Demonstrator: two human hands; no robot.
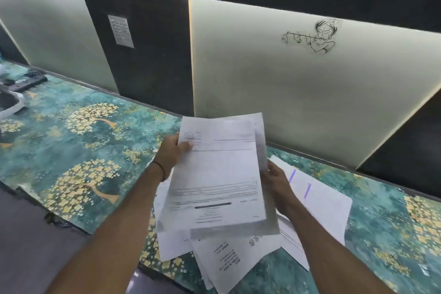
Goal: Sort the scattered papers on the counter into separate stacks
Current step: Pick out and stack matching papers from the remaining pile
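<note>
Left hand [173, 154]: pinches upper-left edge of bundle of papers [219, 174], thumb [186, 145] on top sheet, fingers hidden behind.
Right hand [276, 185]: grips right edge of same bundle, fingers closed round it, tips out of sight behind the sheets.
Bundle: held in the air above the surface [71, 141], tilted toward camera, edges uneven, several sheets thick.
Loose sheets [226, 260]: overlapping heap on the surface right below the bundle, some hanging over the near edge.
Sheet with purple marks [327, 200]: flat on the surface, right of the right hand, partly under it.
Stacks: no separate tidy stack visible anywhere.
Progress: early by the look of it; one batch gathered, nothing sorted out yet.
Left to do: split bundle by kind, lay down stacks, clear the heap.
</note>
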